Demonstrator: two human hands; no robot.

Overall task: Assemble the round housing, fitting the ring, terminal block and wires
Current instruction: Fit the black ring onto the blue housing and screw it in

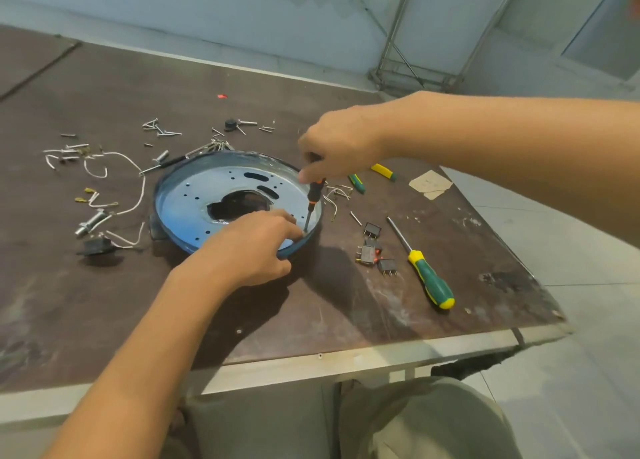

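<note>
Round housing lies flat on the worktop, a little left of its middle, open side up. It is a shallow blue-tinted metal dish with a low rim, rows of small holes, two slots and a dark irregular opening at its centre.

My right grip is clamped around the handle of a black-and-orange screwdriver. The tool stands nearly upright with its tip down inside the housing, close to the near right rim. My left grip holds that same stretch of rim, fingers curled over it to the inside and thumb outside. The fingertips reach the screwdriver tip, and I cannot tell whether anything small sits beneath them.

The worktop is a dark brown board, scuffed and stained pale along its right side, with a light metal edge towards me. Screws lie scattered behind the housing, and white wires trail to its left, near a bolt. To the right lie small black switches, a green-and-yellow screwdriver and a scrap of paper. Beyond the worktop stand a pale wall and a thin metal frame, and pale floor tiles show on the right.
</note>
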